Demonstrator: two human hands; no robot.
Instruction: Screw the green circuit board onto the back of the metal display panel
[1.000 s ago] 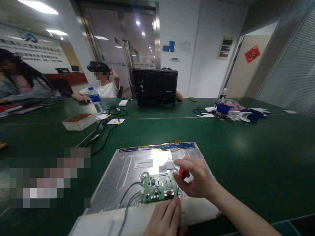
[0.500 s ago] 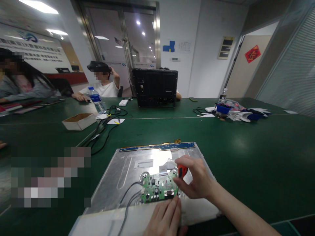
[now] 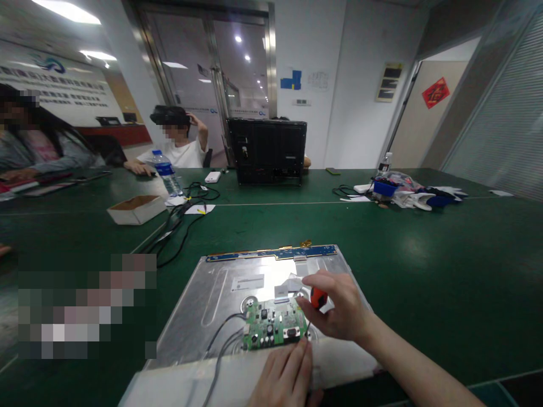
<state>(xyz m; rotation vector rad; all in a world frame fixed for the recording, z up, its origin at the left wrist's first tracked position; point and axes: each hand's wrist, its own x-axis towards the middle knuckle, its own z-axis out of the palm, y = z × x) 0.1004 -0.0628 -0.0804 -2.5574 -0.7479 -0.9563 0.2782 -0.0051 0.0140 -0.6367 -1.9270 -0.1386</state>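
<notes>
A screwdriver (image 3: 318,297) with a red and black handle is between the thumb and fingers of my right hand (image 3: 341,305). It leans, and its thin shaft runs down to the lower right corner of a green circuit board (image 3: 275,320). My left hand (image 3: 285,370) lies at the board's front edge, fingers stretched out side by side, their tips by the screwdriver's tip. Whether they touch the tip I cannot tell. Under the board is a metal-backed display panel (image 3: 220,288), with a blue strip board (image 3: 271,254) along its far edge. Dark cables (image 3: 224,339) leave the board's left side.
A whitish sheet (image 3: 169,387) covers the panel's near edge. An open box (image 3: 136,210), black cables (image 3: 182,226) and a water bottle (image 3: 167,175) are left; a black monitor (image 3: 269,150) stands behind. Gloves and a blue tray (image 3: 385,189) lie right. Two people sit at the left.
The screwdriver's handle has tilted a little to the right, and the fingers of my right hand have shifted slightly around it. My left hand looks almost unmoved.
</notes>
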